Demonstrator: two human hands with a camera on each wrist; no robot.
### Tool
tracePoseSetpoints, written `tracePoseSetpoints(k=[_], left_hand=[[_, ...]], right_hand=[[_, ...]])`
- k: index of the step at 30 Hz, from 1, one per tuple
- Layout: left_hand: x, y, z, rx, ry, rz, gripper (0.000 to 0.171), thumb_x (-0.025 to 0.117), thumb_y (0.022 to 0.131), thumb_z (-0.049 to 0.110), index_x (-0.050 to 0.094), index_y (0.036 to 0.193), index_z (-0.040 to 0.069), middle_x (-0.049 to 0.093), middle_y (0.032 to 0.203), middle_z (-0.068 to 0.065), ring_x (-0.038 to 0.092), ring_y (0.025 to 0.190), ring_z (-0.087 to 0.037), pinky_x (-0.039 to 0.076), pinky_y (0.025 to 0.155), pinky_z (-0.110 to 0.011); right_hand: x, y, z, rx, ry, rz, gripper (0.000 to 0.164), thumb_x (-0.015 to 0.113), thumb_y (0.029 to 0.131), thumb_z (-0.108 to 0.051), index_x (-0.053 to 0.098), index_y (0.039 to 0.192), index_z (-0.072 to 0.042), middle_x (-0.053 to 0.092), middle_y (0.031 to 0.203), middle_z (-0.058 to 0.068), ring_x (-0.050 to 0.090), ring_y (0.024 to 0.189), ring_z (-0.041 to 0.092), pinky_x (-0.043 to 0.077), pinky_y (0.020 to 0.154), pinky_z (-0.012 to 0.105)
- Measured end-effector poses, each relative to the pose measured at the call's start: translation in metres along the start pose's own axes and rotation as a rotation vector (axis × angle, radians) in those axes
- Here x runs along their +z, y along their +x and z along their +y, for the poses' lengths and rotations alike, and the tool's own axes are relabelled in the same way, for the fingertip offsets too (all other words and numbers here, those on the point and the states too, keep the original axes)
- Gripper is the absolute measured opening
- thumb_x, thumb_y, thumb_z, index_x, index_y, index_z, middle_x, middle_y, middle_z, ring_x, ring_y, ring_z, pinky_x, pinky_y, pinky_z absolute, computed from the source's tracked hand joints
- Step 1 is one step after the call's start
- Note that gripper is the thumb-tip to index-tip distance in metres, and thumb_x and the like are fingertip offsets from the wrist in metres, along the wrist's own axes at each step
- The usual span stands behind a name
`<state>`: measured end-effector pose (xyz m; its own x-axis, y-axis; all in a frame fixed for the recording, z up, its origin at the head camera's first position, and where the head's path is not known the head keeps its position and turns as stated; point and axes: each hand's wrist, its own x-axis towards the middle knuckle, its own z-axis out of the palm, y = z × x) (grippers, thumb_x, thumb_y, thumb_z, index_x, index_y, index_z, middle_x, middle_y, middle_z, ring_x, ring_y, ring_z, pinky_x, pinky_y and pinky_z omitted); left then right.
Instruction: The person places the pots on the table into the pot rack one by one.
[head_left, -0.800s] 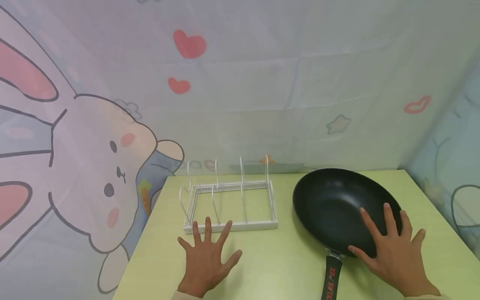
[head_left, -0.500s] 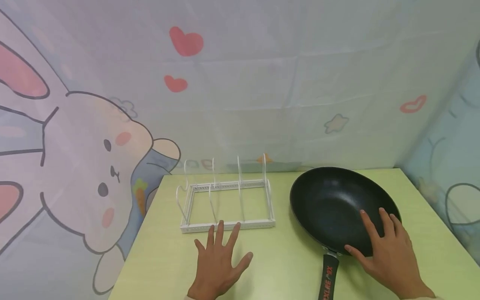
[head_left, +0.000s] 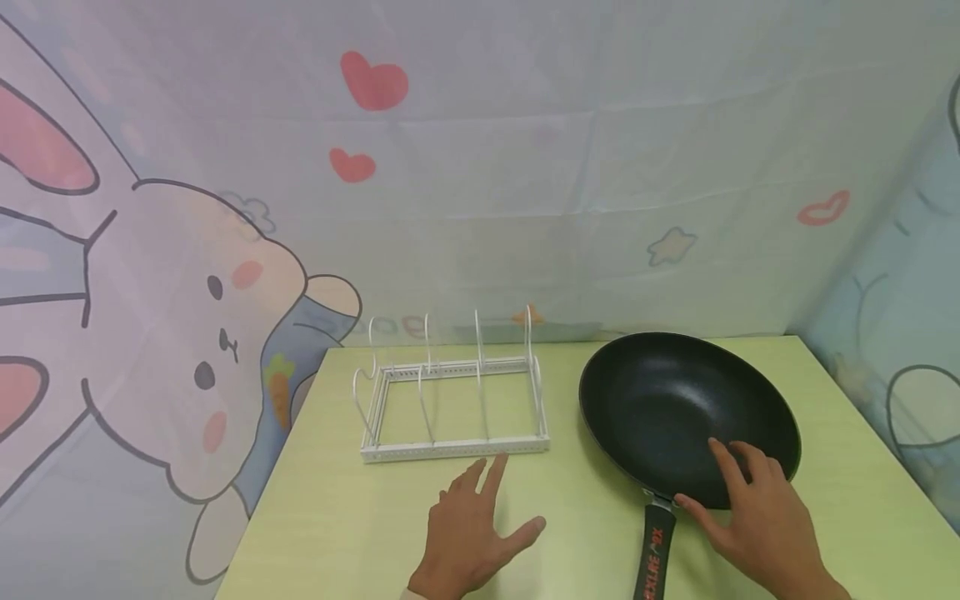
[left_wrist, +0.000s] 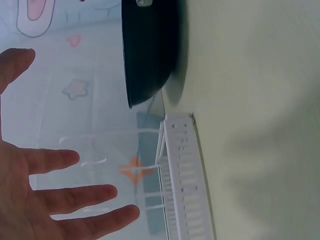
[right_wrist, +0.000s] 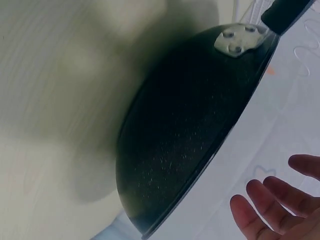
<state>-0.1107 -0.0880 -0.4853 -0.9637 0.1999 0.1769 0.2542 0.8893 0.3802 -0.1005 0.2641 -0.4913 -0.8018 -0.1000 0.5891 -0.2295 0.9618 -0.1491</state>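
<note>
A black frying pan with a dark handle lettered in red stands on the right of the table, its handle toward the person. My right hand hovers over the pan's near right rim, fingers loosely bent and holding nothing; the right wrist view shows a gap between fingertips and pan. My left hand is spread above the table, just in front of a white wire rack, thumb out toward the pan. In the left wrist view its fingers are apart from the rack.
The pale yellow-green table runs back to a cloth backdrop printed with a rabbit, hearts and a star. Upright wire loops rise from the rack's frame. The pan's rim lies a short way right of the rack.
My left hand has moved right and turned, its thumb now further toward the pan. The right hand has shifted left and down, its fingers drawn closer together. Pan and rack stay put.
</note>
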Motion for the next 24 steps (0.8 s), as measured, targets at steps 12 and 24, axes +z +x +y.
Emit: tracePoseSetpoints(k=[12, 24], left_hand=[[0.016, -0.005, 0.034, -0.088, -0.249, -0.148, 0.079, 0.059, 0.08, 0.075, 0.054, 0.142, 0.026, 0.07, 0.121, -0.003, 0.069, 0.098, -0.025, 0.05, 0.073, -0.046], [0.027, -0.01, 0.042, -0.2, -0.941, -0.505, 0.055, 0.054, 0.097, 0.056, 0.061, 0.131, 0.014, 0.075, 0.106, -0.012, 0.076, 0.087, -0.028, 0.059, 0.069, -0.041]], right_hand=[[0.006, -0.007, -0.017, 0.022, -0.006, -0.076, 0.065, 0.084, 0.067, -0.056, 0.072, 0.1, -0.002, 0.064, 0.096, 0.016, 0.064, 0.083, 0.031, 0.054, 0.053, 0.044], [0.008, -0.011, -0.032, -0.006, -0.039, -0.093, 0.05, 0.085, 0.068, -0.051, 0.072, 0.088, -0.008, 0.068, 0.073, 0.005, 0.061, 0.055, 0.016, 0.049, 0.048, 0.036]])
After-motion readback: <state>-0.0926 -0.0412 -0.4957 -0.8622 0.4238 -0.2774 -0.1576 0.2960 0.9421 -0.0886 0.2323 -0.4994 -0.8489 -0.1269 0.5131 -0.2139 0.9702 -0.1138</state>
